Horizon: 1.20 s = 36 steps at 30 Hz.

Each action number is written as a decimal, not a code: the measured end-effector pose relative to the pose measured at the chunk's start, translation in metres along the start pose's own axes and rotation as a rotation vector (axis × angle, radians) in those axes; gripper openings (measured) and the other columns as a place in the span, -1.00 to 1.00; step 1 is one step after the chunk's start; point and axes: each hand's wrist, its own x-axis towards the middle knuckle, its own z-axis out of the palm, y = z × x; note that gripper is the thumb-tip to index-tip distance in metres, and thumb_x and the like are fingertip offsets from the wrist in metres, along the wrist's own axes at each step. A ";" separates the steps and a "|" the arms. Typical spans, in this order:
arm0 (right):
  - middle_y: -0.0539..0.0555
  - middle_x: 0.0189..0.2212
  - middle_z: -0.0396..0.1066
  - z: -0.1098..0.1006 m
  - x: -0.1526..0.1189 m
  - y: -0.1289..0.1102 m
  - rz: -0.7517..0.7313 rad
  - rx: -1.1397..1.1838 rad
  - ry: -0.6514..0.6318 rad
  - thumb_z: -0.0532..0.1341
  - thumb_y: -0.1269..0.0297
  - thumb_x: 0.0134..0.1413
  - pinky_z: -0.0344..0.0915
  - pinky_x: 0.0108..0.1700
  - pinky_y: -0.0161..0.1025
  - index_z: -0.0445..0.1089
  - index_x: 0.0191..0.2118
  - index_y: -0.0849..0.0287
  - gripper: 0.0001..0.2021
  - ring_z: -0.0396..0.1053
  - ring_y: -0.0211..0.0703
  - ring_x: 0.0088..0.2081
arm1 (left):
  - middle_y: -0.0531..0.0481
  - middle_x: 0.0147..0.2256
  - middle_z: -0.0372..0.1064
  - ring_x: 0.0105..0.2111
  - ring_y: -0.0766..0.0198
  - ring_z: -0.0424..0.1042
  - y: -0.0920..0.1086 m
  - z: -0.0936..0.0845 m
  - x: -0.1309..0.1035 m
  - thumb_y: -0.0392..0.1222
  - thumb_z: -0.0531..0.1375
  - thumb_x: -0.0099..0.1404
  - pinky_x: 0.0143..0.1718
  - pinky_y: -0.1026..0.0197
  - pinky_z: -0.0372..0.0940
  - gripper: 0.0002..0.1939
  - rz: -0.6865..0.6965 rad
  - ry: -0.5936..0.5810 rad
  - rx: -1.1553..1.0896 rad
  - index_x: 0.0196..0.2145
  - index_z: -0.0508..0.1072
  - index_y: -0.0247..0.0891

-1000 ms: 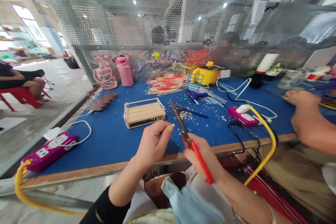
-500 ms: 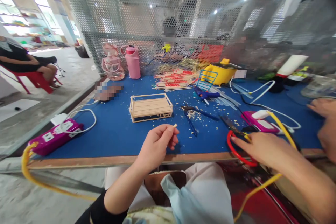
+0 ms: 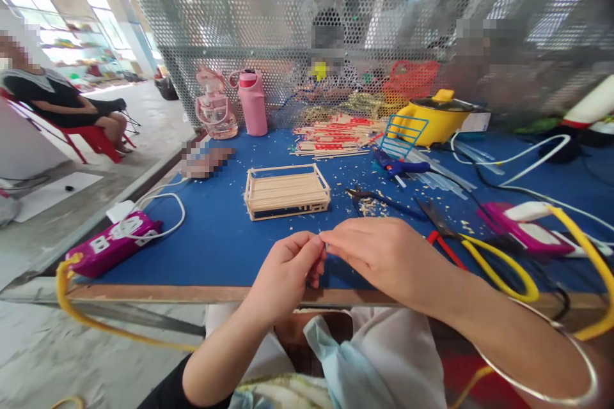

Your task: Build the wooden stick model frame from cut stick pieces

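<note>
Scissors [image 3: 446, 229] just down, hands' 3 o'clk; R hand [image 3: 386, 254] freed, narrowed, grip unclear, meets L hand [image 3: 286, 273] pinching prob. stick bit, hidden.

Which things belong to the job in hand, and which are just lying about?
Probably the job's: rectangular pale wooden stick frame, red-marked wooden sticks, blue plastic glue gun, red-and-yellow-handled metal scissors, blue-handled metal pliers.

Apparently lying about: tall pink bottle, round yellow pot.

A pink flask [image 3: 252, 107] stands just beside a clear pink bottle [image 3: 218, 118], left of a yellow pot [image 3: 437, 123].
</note>
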 end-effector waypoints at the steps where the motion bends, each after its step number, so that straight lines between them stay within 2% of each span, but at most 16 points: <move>1: 0.06 -0.26 0.53 0.004 0.006 0.000 -0.018 0.026 -0.033 0.10 0.42 0.16 0.32 -0.19 -0.21 0.50 -0.17 0.08 -0.76 0.45 -0.13 -0.25 | 0.14 -0.63 0.20 -0.64 0.49 0.17 0.000 -0.002 0.000 0.04 0.14 0.24 -0.58 0.39 0.09 -0.64 0.002 -0.007 0.003 -0.51 0.31 -0.32; 5: 0.03 -0.33 0.53 0.006 0.024 0.010 -0.010 0.044 -0.116 0.10 0.44 0.16 0.29 -0.24 -0.27 0.52 -0.27 0.11 -0.77 0.45 -0.18 -0.31 | 0.14 -0.63 0.19 -0.64 0.50 0.18 -0.002 -0.010 -0.002 0.01 0.15 0.25 -0.59 0.41 0.11 -0.66 -0.015 -0.015 -0.064 -0.50 0.32 -0.33; 7: 0.02 -0.38 0.53 0.004 0.033 0.018 0.006 0.035 -0.124 0.13 0.44 0.15 0.28 -0.25 -0.28 0.52 -0.30 0.13 -0.79 0.44 -0.20 -0.34 | 0.10 -0.57 0.25 -0.61 0.48 0.23 0.000 -0.011 -0.003 -0.01 0.14 0.27 -0.57 0.41 0.18 -0.71 -0.060 0.031 -0.187 -0.41 0.36 -0.32; 8: 0.04 -0.36 0.53 0.003 0.038 0.023 0.008 0.000 -0.100 0.14 0.43 0.14 0.28 -0.23 -0.26 0.52 -0.32 0.14 -0.81 0.44 -0.19 -0.31 | 0.06 -0.51 0.31 -0.57 0.45 0.29 0.001 -0.011 -0.004 -0.02 0.12 0.29 -0.54 0.39 0.24 -0.74 -0.111 0.059 -0.278 -0.33 0.37 -0.31; 10: 0.13 -0.17 0.49 0.005 0.047 0.034 -0.013 -0.129 -0.025 0.19 0.41 0.10 0.25 -0.10 -0.15 0.53 -0.37 0.16 -0.85 0.39 -0.06 -0.13 | -0.05 -0.34 0.38 -0.46 0.36 0.40 0.006 -0.012 -0.004 -0.04 0.06 0.34 -0.45 0.30 0.36 -0.74 -0.237 0.115 -0.481 -0.17 0.34 -0.30; 12: 0.18 -0.01 0.41 0.010 0.056 0.047 -0.039 -0.237 0.014 0.23 0.43 0.04 0.15 0.03 -0.01 0.52 -0.43 0.18 -0.88 0.27 0.08 0.04 | -0.18 -0.22 0.39 -0.37 0.29 0.47 0.010 -0.014 -0.003 -0.09 0.03 0.36 -0.37 0.25 0.41 -0.74 -0.332 0.163 -0.628 -0.12 0.30 -0.33; 14: 0.18 -0.10 0.47 0.015 0.065 0.059 -0.029 -0.219 -0.024 0.23 0.46 0.02 0.14 0.03 -0.01 0.51 -0.44 0.19 -0.88 0.31 0.05 -0.01 | -0.26 -0.18 0.39 -0.33 0.26 0.49 0.011 -0.017 -0.002 -0.15 0.03 0.36 -0.32 0.26 0.41 -0.76 -0.354 0.210 -0.704 -0.13 0.29 -0.40; 16: 0.11 -0.33 0.52 0.018 0.073 0.069 0.015 -0.149 -0.053 0.21 0.46 0.03 0.21 -0.09 -0.15 0.51 -0.42 0.20 -0.88 0.40 -0.08 -0.20 | -0.30 -0.15 0.39 -0.30 0.23 0.50 0.012 -0.019 0.001 -0.20 0.04 0.35 -0.28 0.26 0.42 -0.77 -0.350 0.251 -0.740 -0.14 0.29 -0.44; 19: 0.05 -0.41 0.51 0.014 0.080 0.076 0.084 -0.094 -0.009 0.20 0.39 0.05 0.24 -0.26 -0.29 0.50 -0.39 0.20 -0.88 0.40 -0.20 -0.35 | -0.33 -0.12 0.39 -0.26 0.20 0.50 0.014 -0.020 0.007 -0.23 0.06 0.33 -0.25 0.26 0.42 -0.80 -0.347 0.271 -0.749 -0.17 0.31 -0.45; 22: 0.00 -0.48 0.48 0.002 0.080 0.082 0.237 0.046 0.020 0.21 0.29 0.03 0.20 -0.38 -0.33 0.50 -0.38 0.19 -0.87 0.37 -0.25 -0.45 | -0.29 -0.09 0.39 -0.23 0.22 0.49 0.020 -0.020 0.022 -0.20 0.10 0.32 -0.25 0.27 0.41 -0.82 -0.277 0.265 -0.702 -0.21 0.34 -0.40; 25: -0.02 -0.52 0.46 -0.006 0.077 0.094 0.363 0.204 0.069 0.23 0.23 -0.03 0.20 -0.41 -0.33 0.49 -0.40 0.18 -0.85 0.34 -0.26 -0.48 | -0.20 -0.12 0.43 -0.24 0.27 0.49 0.028 -0.018 0.044 -0.21 0.13 0.30 -0.29 0.30 0.40 -0.86 -0.197 0.275 -0.612 -0.21 0.37 -0.32; 28: -0.02 -0.51 0.45 -0.010 0.074 0.108 0.429 0.347 0.138 0.25 0.19 -0.07 0.23 -0.40 -0.32 0.48 -0.38 0.19 -0.82 0.34 -0.26 -0.48 | -0.07 -0.25 0.45 -0.33 0.35 0.48 0.032 -0.013 0.068 -0.23 0.18 0.26 -0.34 0.35 0.38 -0.88 -0.145 0.289 -0.523 -0.23 0.39 -0.27; 30: -0.01 -0.51 0.45 -0.012 0.073 0.116 0.460 0.414 0.144 0.25 0.18 -0.08 0.27 -0.39 -0.30 0.48 -0.36 0.20 -0.80 0.35 -0.24 -0.47 | -0.05 -0.30 0.46 -0.39 0.39 0.48 0.034 -0.009 0.080 -0.26 0.16 0.28 -0.36 0.36 0.38 -0.91 -0.122 0.263 -0.502 -0.24 0.38 -0.28; 33: 0.06 -0.38 0.49 -0.020 0.071 0.119 0.421 0.339 0.154 0.25 0.20 -0.05 0.33 -0.26 -0.20 0.50 -0.35 0.18 -0.82 0.42 -0.16 -0.35 | -0.11 -0.28 0.49 -0.40 0.37 0.50 0.038 -0.008 0.088 -0.27 0.05 0.36 -0.34 0.32 0.40 -0.86 -0.121 0.165 -0.504 -0.20 0.37 -0.32; 36: 0.13 -0.06 0.42 -0.032 0.069 0.109 0.205 0.062 0.190 0.22 0.27 0.05 0.24 0.03 -0.06 0.53 -0.33 0.13 -0.86 0.36 -0.06 -0.04 | -0.15 -0.24 0.50 -0.37 0.33 0.52 0.042 -0.014 0.087 -0.26 0.04 0.37 -0.32 0.30 0.43 -0.83 -0.131 0.076 -0.480 -0.18 0.39 -0.36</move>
